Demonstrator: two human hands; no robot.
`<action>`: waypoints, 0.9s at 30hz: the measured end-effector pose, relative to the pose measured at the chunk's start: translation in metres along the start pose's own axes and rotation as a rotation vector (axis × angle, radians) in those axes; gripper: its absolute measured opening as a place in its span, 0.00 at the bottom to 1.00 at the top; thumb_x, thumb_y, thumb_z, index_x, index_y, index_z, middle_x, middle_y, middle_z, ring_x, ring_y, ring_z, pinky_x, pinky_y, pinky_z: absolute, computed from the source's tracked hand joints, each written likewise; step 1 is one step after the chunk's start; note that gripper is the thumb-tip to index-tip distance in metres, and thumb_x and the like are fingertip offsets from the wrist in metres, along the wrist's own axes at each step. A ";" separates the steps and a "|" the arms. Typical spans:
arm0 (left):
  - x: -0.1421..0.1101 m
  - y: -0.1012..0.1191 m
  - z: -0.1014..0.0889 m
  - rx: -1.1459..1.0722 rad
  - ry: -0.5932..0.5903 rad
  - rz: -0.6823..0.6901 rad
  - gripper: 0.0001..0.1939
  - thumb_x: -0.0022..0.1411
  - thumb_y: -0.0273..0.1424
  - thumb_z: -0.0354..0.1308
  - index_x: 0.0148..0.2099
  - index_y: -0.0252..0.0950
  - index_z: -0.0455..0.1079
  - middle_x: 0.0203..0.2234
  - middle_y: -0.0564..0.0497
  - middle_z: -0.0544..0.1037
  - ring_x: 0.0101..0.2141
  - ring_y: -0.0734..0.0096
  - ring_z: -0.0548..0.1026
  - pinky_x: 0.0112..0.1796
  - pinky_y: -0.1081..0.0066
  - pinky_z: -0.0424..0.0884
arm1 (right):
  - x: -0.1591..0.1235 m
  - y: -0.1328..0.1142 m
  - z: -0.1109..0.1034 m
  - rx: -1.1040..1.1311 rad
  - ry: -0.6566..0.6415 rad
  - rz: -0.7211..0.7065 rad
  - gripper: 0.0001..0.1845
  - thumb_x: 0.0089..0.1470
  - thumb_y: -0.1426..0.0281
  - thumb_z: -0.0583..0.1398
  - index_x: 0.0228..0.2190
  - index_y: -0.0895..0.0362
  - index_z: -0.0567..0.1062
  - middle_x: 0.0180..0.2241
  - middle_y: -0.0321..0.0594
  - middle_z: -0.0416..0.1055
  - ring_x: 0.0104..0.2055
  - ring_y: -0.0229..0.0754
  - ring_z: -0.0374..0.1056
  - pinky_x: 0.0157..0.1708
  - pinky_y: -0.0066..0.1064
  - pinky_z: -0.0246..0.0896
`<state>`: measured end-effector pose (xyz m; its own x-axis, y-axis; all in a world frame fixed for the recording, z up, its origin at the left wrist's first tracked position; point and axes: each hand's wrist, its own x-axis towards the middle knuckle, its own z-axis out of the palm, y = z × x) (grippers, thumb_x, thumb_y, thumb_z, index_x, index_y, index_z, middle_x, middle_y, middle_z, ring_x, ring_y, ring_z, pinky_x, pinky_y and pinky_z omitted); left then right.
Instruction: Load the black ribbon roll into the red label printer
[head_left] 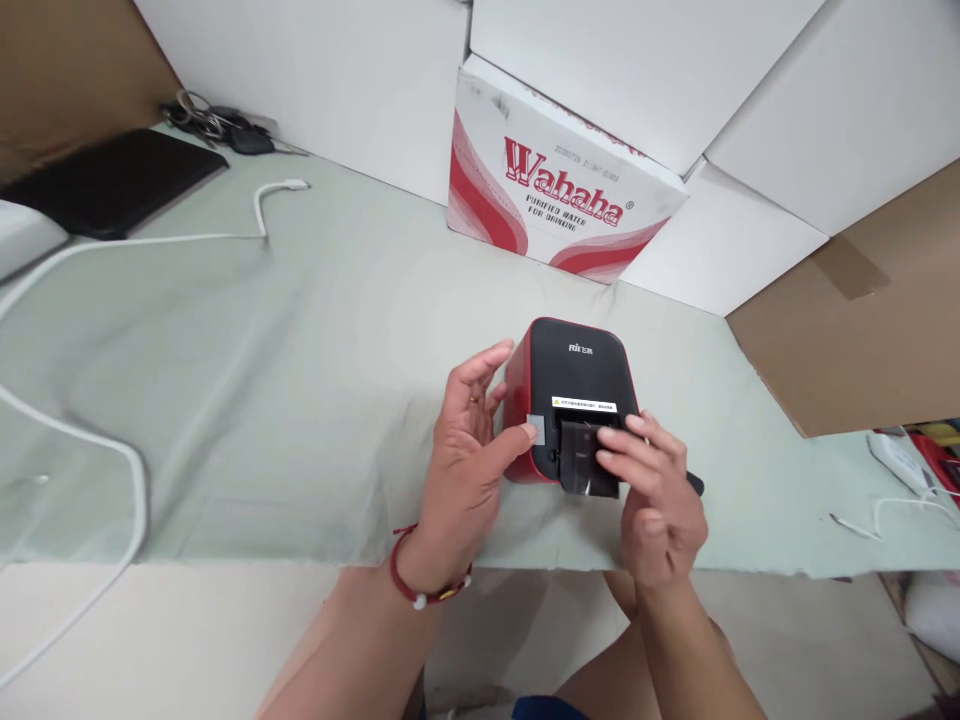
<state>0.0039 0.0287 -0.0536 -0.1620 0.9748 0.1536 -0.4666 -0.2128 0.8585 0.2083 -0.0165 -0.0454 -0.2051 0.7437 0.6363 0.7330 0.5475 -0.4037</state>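
A small red-and-black machine (585, 365) with rounded corners stands upright on the green cloth near its front edge. A dark translucent flap (581, 460) slopes out of its front, below a white warning label (584, 405). My left hand (469, 440) grips the machine's left side, fingers along the red wall. Its thumb presses on a grey square (536, 430) at the front left corner. Against the flap's right part rest the extended fingertips of my right hand (652, 490), which grips nothing. Behind that hand a black knob (696, 484) pokes out.
A Wahaha water carton (555, 190) and white boxes (322, 80) stand behind. At left lie a white cable (135, 470), a black flat object (112, 185) and keys (217, 125). A brown carton (862, 310) and a white plug-like item (896, 460) are at right.
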 end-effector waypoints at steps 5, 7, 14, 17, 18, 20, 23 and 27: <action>0.005 0.001 -0.005 0.066 -0.014 -0.122 0.40 0.57 0.26 0.67 0.69 0.55 0.61 0.76 0.51 0.66 0.79 0.57 0.58 0.73 0.52 0.64 | -0.011 -0.016 0.002 -0.085 0.052 -0.094 0.23 0.72 0.70 0.56 0.62 0.47 0.79 0.55 0.42 0.85 0.63 0.54 0.77 0.69 0.60 0.66; 0.005 0.001 -0.006 0.088 -0.020 -0.139 0.41 0.57 0.25 0.65 0.70 0.55 0.60 0.76 0.51 0.65 0.80 0.57 0.56 0.73 0.51 0.64 | -0.012 -0.017 0.003 -0.105 0.046 -0.095 0.25 0.70 0.73 0.57 0.63 0.46 0.78 0.56 0.41 0.85 0.63 0.54 0.77 0.69 0.60 0.67; 0.006 0.000 -0.003 0.037 -0.014 -0.204 0.39 0.58 0.27 0.65 0.69 0.55 0.61 0.77 0.51 0.63 0.80 0.57 0.55 0.72 0.52 0.66 | -0.008 -0.016 -0.002 -0.118 0.034 -0.124 0.26 0.67 0.75 0.59 0.63 0.47 0.78 0.54 0.41 0.86 0.60 0.54 0.80 0.64 0.58 0.72; 0.007 0.001 -0.003 0.011 -0.032 -0.241 0.40 0.56 0.27 0.64 0.68 0.55 0.62 0.76 0.51 0.64 0.80 0.58 0.55 0.71 0.53 0.68 | -0.006 -0.016 -0.004 -0.133 0.037 -0.144 0.26 0.67 0.75 0.60 0.63 0.47 0.79 0.55 0.42 0.86 0.58 0.54 0.79 0.60 0.55 0.73; 0.007 0.001 -0.003 0.007 -0.033 -0.245 0.40 0.56 0.26 0.64 0.68 0.55 0.62 0.75 0.51 0.65 0.79 0.58 0.56 0.71 0.53 0.68 | -0.005 -0.016 -0.005 -0.138 0.035 -0.147 0.27 0.67 0.75 0.60 0.63 0.47 0.79 0.55 0.41 0.86 0.57 0.54 0.79 0.59 0.55 0.73; 0.008 0.001 -0.002 0.003 -0.022 -0.244 0.39 0.55 0.25 0.63 0.67 0.54 0.64 0.75 0.51 0.66 0.79 0.58 0.58 0.71 0.53 0.68 | -0.003 -0.017 -0.006 -0.144 0.032 -0.152 0.27 0.66 0.75 0.60 0.62 0.46 0.79 0.55 0.40 0.86 0.56 0.55 0.79 0.58 0.55 0.74; 0.008 -0.001 -0.001 -0.011 -0.010 -0.247 0.38 0.55 0.25 0.62 0.66 0.53 0.65 0.74 0.51 0.67 0.77 0.58 0.61 0.71 0.54 0.69 | 0.000 -0.020 -0.009 -0.134 0.041 -0.165 0.26 0.65 0.76 0.61 0.60 0.46 0.81 0.53 0.40 0.87 0.53 0.55 0.80 0.56 0.55 0.74; 0.008 -0.002 0.000 -0.059 -0.019 -0.253 0.36 0.54 0.25 0.63 0.64 0.51 0.66 0.72 0.51 0.69 0.76 0.59 0.64 0.73 0.54 0.65 | 0.019 -0.026 -0.020 0.002 -0.003 -0.074 0.17 0.68 0.74 0.59 0.49 0.48 0.85 0.47 0.40 0.88 0.49 0.53 0.81 0.52 0.52 0.75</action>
<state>0.0029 0.0371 -0.0541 -0.0173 0.9984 -0.0531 -0.5402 0.0353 0.8408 0.1984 -0.0241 -0.0095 -0.2608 0.7019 0.6628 0.7142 0.6022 -0.3567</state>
